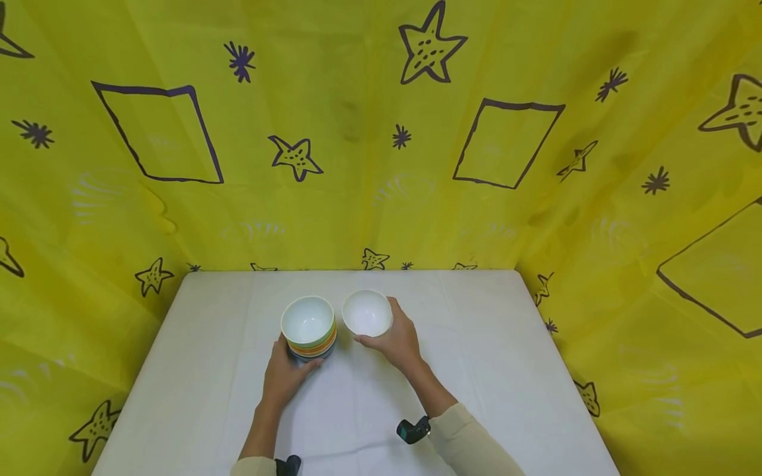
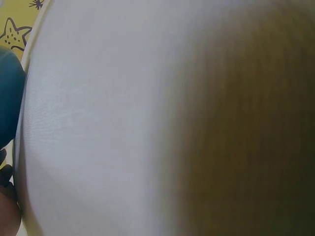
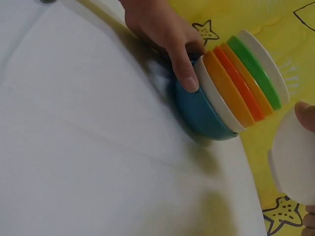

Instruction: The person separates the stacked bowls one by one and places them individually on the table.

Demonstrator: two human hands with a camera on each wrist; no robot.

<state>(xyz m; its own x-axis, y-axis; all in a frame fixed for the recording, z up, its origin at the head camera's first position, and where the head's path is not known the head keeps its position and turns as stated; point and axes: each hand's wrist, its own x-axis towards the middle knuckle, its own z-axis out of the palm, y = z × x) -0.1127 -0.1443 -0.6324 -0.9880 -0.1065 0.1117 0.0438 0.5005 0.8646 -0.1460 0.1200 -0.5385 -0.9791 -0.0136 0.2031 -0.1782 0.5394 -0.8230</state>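
White round bowl (image 1: 366,313) right of multicoloured stack of 7 round bowls (image 1: 309,325), pinched between thumb and fingers of right hand (image 1: 400,340). Left hand (image 1: 286,377) curls fingers and thumb around stack's lower bowls; white table (image 1: 494,370) below.

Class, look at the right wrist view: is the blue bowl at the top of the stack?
No, the blue bowl is at the bottom of the stack, nearest the table.

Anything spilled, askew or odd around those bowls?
Nothing looks spilled or damaged: the stack sits neatly nested, and the right hand holds the white bowl beside it. Only oddity: a brown blur hides the left wrist view's right side, source unclear.
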